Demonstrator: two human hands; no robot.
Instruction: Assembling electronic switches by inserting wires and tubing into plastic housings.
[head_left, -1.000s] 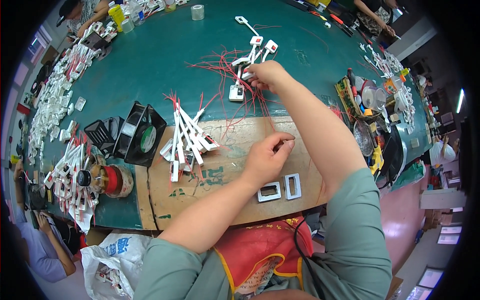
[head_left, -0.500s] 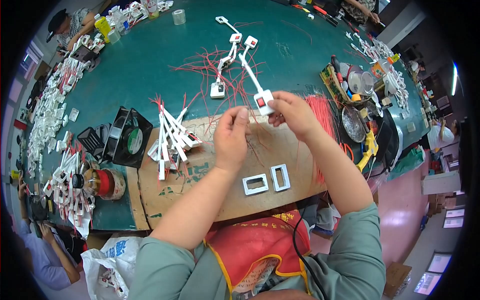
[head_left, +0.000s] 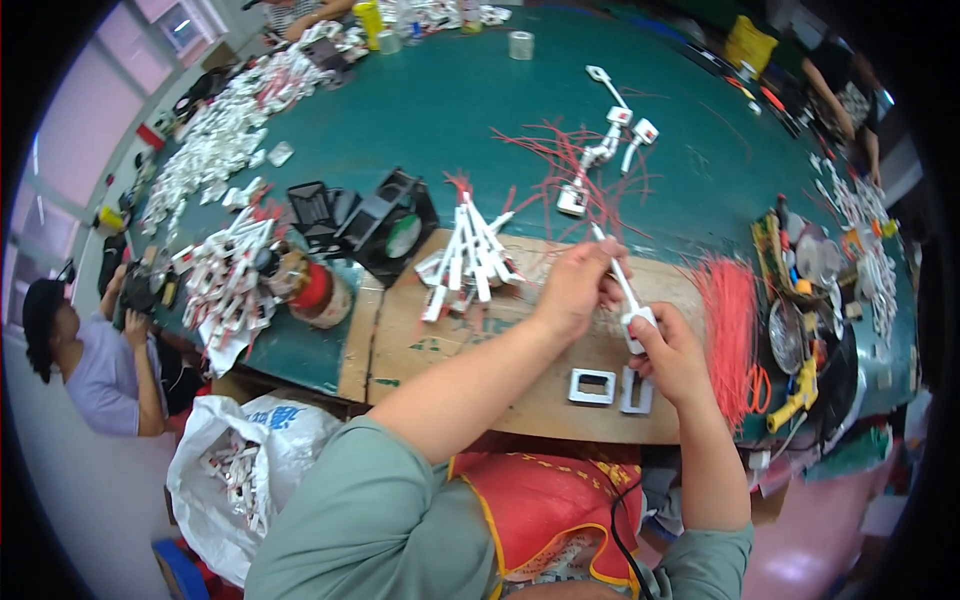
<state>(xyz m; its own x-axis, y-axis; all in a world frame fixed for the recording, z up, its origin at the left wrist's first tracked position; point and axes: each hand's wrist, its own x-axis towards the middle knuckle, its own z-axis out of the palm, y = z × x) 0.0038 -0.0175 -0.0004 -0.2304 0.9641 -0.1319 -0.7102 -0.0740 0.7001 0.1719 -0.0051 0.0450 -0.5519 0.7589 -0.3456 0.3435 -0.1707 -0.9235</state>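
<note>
Between my hands is a white switch piece (head_left: 629,290), a long narrow stem with a square head at its near end. My right hand (head_left: 676,357) grips the head between thumb and fingers, partly covering it. My left hand (head_left: 578,290) closes its fingertips round the upper stem, whose tip points away from me. Below them, two rectangular frames lie on a brown board: a white frame (head_left: 592,386) and an upright grey-white frame (head_left: 636,390), partly behind my right hand. Farther off, several similar white switch pieces (head_left: 572,200) lie among red wires (head_left: 555,150).
White sticks with red wires (head_left: 468,250) are piled left on the board (head_left: 440,380). A black fan (head_left: 392,225), a jar (head_left: 318,295) and more parts stand beyond. Red wires (head_left: 725,330), orange scissors (head_left: 761,388) and a yellow glue gun (head_left: 797,398) lie right. A person (head_left: 95,370) sits left.
My left hand has come onto the stem, where before it was apart from the piece. The piece has been drawn nearer to me, and the whole view has swung leftward.
</note>
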